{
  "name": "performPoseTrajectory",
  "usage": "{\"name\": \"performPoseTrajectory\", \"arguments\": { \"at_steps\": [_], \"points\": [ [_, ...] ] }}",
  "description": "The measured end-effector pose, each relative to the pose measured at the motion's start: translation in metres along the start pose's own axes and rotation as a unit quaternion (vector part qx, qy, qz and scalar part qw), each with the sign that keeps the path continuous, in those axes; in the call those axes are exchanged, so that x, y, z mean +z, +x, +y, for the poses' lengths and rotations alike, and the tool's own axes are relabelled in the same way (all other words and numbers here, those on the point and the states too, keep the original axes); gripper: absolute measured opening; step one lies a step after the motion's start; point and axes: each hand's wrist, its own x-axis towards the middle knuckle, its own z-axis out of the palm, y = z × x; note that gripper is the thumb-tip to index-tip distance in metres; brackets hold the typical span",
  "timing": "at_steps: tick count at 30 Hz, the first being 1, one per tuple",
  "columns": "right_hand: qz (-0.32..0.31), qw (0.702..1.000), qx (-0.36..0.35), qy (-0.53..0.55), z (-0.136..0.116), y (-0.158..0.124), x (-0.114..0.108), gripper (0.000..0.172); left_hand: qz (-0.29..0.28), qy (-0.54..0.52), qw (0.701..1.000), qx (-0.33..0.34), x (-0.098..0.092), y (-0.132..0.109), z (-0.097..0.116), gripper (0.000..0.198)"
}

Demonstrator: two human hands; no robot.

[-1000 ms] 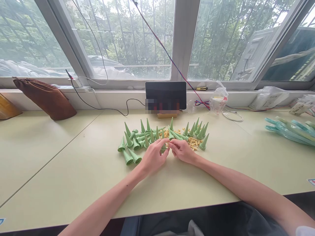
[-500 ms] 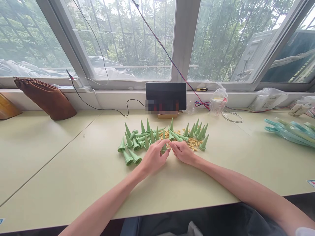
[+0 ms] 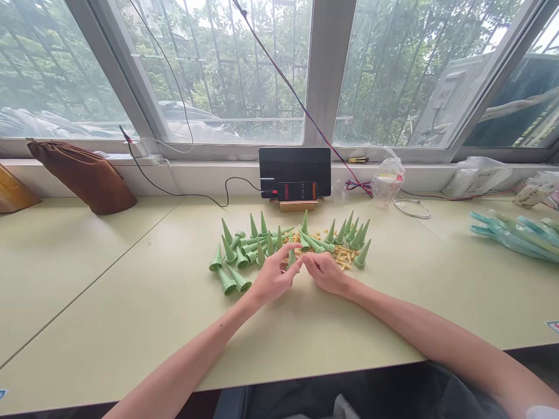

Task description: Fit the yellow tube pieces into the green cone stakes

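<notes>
At the far left corner of the table [image 3: 131, 302], a brown bag [image 3: 89, 180] leans by the sill; from there a wide bare stretch runs to the near edge, crossed only by a seam. Green cones [image 3: 241, 259], some upright and some lying, cluster mid-table, nearer the far edge, with yellow pieces [image 3: 345, 256] among and right of them. At the cluster's near side, the left hand [image 3: 276, 276] has its index finger and thumb parted, a cone showing between them; whether its other fingers hold anything, I cannot tell. Just beside it, the right hand [image 3: 324, 273] has curled fingers, their tips hiding any grip. Open surface separates this cluster from the teal bundle [image 3: 510, 235] toward the right edge, and more lies between the forearms. Compared with half a second ago, the left index finger has lifted farther from the thumb; the cones are unmoved.
</notes>
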Motion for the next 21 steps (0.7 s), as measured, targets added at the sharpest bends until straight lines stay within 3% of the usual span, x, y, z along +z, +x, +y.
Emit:
{"name": "performPoseTrajectory", "arguments": {
  "at_steps": [9, 12, 16, 21],
  "points": [
    [0.032, 0.999, 0.026, 0.013, 0.0017, -0.0005, 0.0017, 0.055, 0.077, 0.111, 0.989, 0.067, 0.0046, -0.0007, -0.0044, 0.067],
    [0.033, 0.998, 0.039, 0.021, 0.0036, -0.0001, 0.0025, 0.057, 0.089, 0.093, 0.99, 0.057, 0.005, 0.0001, -0.0064, 0.071],
    [0.023, 0.999, 0.042, 0.023, 0.0037, 0.0002, 0.0023, 0.055, 0.023, -0.038, 0.999, -0.005, 0.0014, 0.0015, -0.002, 0.059],
    [0.001, 1.0, -0.01, -0.018, -0.0009, -0.0006, -0.0006, 0.052, -0.045, -0.172, 0.981, -0.078, -0.0014, 0.0031, 0.0036, 0.044]
  ]
}}
